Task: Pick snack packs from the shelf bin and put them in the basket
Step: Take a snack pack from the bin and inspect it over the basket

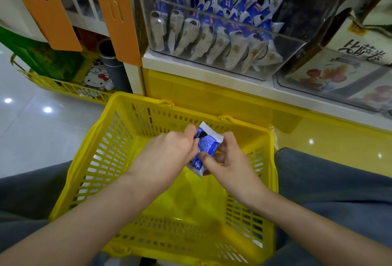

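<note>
While both hands pinch it, crinkly foil snack pack (206,145) overhangs slotted plastic basket (89,172).

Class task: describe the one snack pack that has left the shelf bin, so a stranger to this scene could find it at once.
Find the yellow basket on the floor below the clear shelf bin. Above its bare bottom, the left hand and right hand hold one blue-and-white snack pack. All others like it remain in the bin.

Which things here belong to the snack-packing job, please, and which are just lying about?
Job:
blue-and-white snack pack, in both hands' grip
left hand
right hand
clear plastic shelf bin
yellow slotted plastic basket

Lying about:
orange plastic panels
cartoon-cat printed item
white flower-printed box
</note>
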A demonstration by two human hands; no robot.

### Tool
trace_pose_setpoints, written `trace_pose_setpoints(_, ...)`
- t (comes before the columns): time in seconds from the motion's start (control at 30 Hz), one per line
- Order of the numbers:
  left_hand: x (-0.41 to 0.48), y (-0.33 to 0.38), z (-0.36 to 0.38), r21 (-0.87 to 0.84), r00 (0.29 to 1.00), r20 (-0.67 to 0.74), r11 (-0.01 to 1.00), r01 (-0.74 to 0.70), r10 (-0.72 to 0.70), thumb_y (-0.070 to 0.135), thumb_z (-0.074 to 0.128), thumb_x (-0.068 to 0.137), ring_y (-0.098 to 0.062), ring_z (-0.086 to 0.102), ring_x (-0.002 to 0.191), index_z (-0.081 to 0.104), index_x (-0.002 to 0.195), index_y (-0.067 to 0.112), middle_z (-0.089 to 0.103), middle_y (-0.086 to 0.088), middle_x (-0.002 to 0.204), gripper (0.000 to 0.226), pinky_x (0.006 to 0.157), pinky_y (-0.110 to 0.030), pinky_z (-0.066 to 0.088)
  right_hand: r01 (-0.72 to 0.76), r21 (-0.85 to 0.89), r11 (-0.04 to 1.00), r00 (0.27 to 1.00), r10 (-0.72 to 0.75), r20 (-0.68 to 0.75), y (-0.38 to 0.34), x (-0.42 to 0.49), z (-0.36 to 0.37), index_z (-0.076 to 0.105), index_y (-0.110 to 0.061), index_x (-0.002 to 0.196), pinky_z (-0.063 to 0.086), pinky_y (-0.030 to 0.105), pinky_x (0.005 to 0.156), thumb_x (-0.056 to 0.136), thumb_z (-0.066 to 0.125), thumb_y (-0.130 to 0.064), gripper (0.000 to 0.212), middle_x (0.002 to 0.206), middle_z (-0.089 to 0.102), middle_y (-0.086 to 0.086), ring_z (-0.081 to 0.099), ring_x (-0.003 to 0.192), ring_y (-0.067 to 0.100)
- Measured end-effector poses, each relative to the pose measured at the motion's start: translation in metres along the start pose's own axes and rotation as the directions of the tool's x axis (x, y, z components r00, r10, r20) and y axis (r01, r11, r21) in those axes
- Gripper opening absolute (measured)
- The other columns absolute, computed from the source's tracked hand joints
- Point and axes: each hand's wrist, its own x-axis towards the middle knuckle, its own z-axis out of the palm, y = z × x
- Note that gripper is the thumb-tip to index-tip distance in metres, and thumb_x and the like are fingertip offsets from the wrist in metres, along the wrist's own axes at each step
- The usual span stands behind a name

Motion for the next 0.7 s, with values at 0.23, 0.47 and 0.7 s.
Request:
trace_pose_setpoints(0.23, 0.000, 0.001, -0.002, -0.137, 0.997, -0.077, 0.991, -0.003, -0.008, 0.032, 0.033, 0.098, -0.032, 0.060, 0.086, 0.046, 0.105, 0.014, 0.062, -0.006, 0.089, 0.023, 0.064, -0.038, 0.040, 0.060, -0.148, 0.987, 0.998, -0.060, 0.003, 0.001, 0.001, 0.000, 0.038, -0.019, 0.095, 0.054, 0.042, 0.069, 0.085, 0.062, -0.017, 0.025, 0.101, 0.064, 0.000, 0.066, 0.079, 0.015)
trace_pose_setpoints(0.47, 0.001, -0.002, 0.003, -0.211, 0.991, -0.136, 0.977, -0.031, 0.002, 0.029, 0.035, 0.098, -0.033, 0.059, 0.081, 0.038, 0.087, 0.016, 0.052, -0.001, 0.078, 0.017, 0.059, -0.038, 0.037, 0.149, -0.209, 0.966, 0.989, -0.149, 0.015, 0.007, 0.002, -0.001, 0.038, -0.025, 0.102, 0.052, 0.044, 0.074, 0.087, 0.060, -0.019, 0.027, 0.106, 0.064, 0.000, 0.065, 0.086, 0.018)
trace_pose_setpoints(0.7, 0.001, 0.004, 0.018, -0.523, 0.995, -0.063, 0.852, 0.029, -0.073, 0.017, 0.054, 0.088, -0.019, 0.062, 0.084, 0.051, 0.119, 0.015, 0.064, -0.002, 0.098, 0.032, 0.073, -0.037, 0.050, 0.016, -0.001, 1.000, 0.997, -0.016, -0.073, 0.009, 0.008, -0.004, 0.040, -0.015, 0.106, 0.057, 0.047, 0.070, 0.092, 0.053, -0.014, 0.019, 0.107, 0.065, 0.009, 0.069, 0.084, 0.022)
